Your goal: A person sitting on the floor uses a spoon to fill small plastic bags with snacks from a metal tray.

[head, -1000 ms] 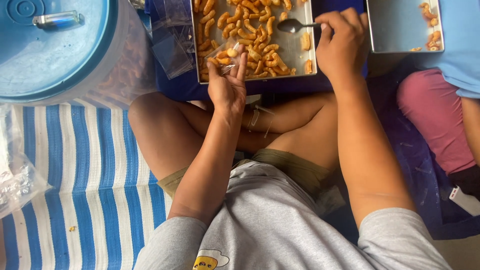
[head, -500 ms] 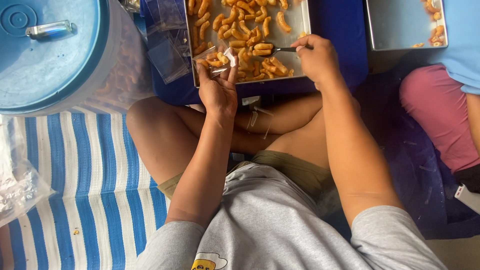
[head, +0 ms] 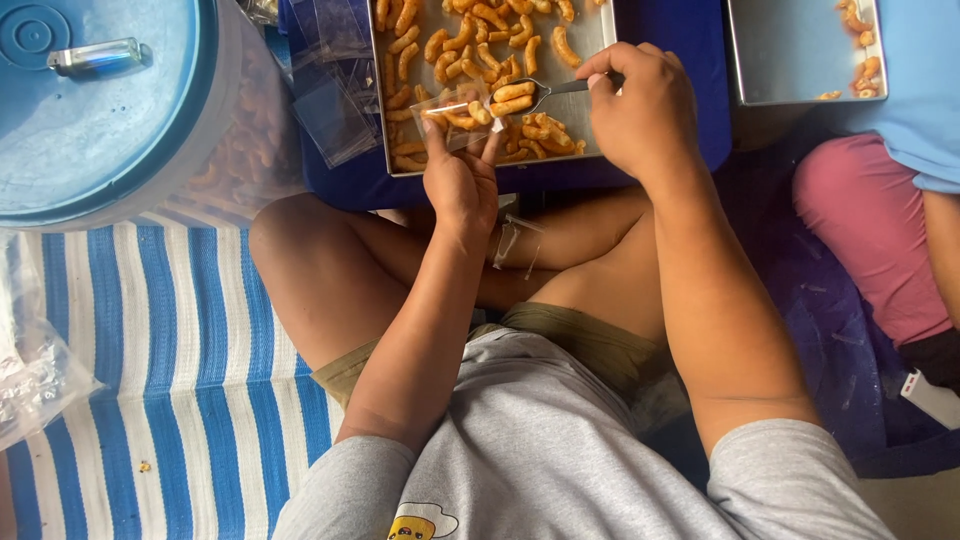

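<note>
Left hand [head: 458, 178], fingers closed around a small clear bag [head: 462, 108] partly filled with orange curled snacks, holds it over the near edge of the metal tray [head: 592, 40], mouth facing the right hand. Right hand [head: 640, 105], closed around the handle of a spoon [head: 530, 95], holds the loaded bowl at the bag's mouth, the spoon's long axis running roughly parallel to the tray's near edge. A second tray [head: 790, 60] lies at the upper right, a blue-lidded tub [head: 110, 110] at the upper left.
</note>
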